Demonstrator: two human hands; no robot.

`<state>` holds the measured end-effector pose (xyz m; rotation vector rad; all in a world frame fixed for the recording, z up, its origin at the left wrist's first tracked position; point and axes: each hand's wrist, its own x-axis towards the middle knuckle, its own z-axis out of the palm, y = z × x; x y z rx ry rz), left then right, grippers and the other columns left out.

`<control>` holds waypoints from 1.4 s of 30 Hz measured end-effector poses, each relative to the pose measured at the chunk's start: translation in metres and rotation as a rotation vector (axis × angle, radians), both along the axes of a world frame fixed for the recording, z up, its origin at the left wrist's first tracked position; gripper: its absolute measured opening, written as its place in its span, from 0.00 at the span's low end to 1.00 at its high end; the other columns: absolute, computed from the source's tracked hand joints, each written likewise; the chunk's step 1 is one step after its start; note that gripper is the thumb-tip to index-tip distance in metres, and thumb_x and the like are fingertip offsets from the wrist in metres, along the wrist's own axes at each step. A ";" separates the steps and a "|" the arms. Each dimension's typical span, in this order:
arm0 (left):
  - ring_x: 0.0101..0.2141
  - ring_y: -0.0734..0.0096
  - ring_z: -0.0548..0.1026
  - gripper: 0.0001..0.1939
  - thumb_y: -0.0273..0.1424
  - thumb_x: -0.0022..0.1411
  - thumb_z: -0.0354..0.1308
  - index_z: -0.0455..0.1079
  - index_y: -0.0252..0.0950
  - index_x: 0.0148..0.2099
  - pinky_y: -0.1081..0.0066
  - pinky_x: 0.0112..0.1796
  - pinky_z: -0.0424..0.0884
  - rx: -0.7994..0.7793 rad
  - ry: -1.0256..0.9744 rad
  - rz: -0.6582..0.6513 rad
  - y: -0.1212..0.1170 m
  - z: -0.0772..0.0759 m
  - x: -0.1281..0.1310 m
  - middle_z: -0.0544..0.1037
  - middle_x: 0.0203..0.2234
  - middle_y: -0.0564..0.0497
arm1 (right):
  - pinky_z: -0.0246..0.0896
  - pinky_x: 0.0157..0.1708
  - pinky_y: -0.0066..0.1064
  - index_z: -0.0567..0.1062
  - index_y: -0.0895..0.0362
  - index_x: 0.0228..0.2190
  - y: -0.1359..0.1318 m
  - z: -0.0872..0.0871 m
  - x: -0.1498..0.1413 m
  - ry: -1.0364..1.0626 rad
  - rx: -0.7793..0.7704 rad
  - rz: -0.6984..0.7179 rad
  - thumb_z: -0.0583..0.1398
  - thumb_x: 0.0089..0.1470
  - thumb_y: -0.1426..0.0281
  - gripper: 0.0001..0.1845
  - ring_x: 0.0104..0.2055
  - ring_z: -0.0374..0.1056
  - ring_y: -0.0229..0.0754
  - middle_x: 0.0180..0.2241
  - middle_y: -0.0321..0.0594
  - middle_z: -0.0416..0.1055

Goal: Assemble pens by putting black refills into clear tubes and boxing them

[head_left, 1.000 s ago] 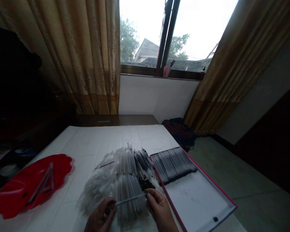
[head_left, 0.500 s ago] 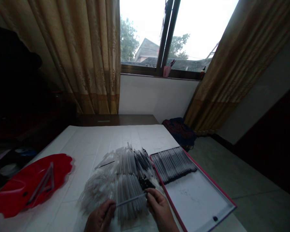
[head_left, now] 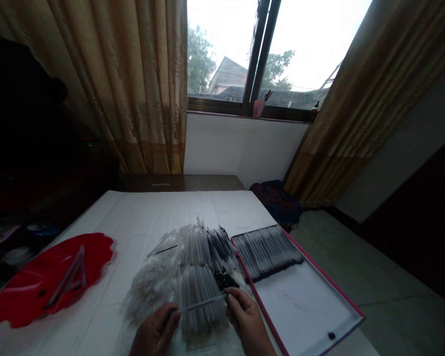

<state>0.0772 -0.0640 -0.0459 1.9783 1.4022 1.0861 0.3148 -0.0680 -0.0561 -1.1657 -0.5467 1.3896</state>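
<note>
Both hands hold one clear pen (head_left: 200,304) crosswise over a big pile of clear pens and parts (head_left: 187,277) on the white table (head_left: 141,217). My left hand (head_left: 155,333) pinches its left end. My right hand (head_left: 246,324) pinches its right end, next to some black pen caps (head_left: 225,281). To the right lies a red-edged flat tray (head_left: 304,306) with a neat row of pens (head_left: 267,252) at its far end.
A red wavy dish (head_left: 29,291) holding a few pens sits at the table's left. Behind the table are curtains, a window with a pink cup (head_left: 258,108) on the sill, and a dark bundle (head_left: 278,200) on the floor.
The view has shifted slightly. Both hands keep hold of the same pen over the pile, with hardly any movement.
</note>
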 end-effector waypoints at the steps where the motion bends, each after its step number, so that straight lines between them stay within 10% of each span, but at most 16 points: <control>1: 0.27 0.71 0.80 0.19 0.49 0.62 0.49 0.73 0.42 0.37 0.80 0.29 0.75 -0.013 -0.003 0.002 0.000 0.000 0.000 0.81 0.26 0.54 | 0.48 0.17 0.19 0.79 0.57 0.30 0.000 0.000 0.000 0.000 -0.005 -0.002 0.71 0.32 0.53 0.25 0.18 0.56 0.29 0.18 0.30 0.63; 35: 0.20 0.72 0.76 0.19 0.49 0.61 0.49 0.72 0.42 0.35 0.78 0.25 0.72 -0.030 -0.027 0.068 0.000 -0.004 0.003 0.76 0.18 0.56 | 0.51 0.17 0.21 0.75 0.56 0.42 0.001 0.004 0.002 0.027 0.042 -0.091 0.72 0.36 0.58 0.30 0.22 0.63 0.32 0.24 0.33 0.70; 42: 0.22 0.72 0.76 0.18 0.48 0.62 0.48 0.72 0.42 0.36 0.79 0.27 0.72 -0.017 -0.001 0.023 0.000 -0.002 0.002 0.77 0.20 0.56 | 0.43 0.15 0.20 0.77 0.59 0.31 0.004 -0.011 0.001 -0.050 0.006 -0.027 0.71 0.34 0.54 0.25 0.16 0.54 0.28 0.17 0.30 0.66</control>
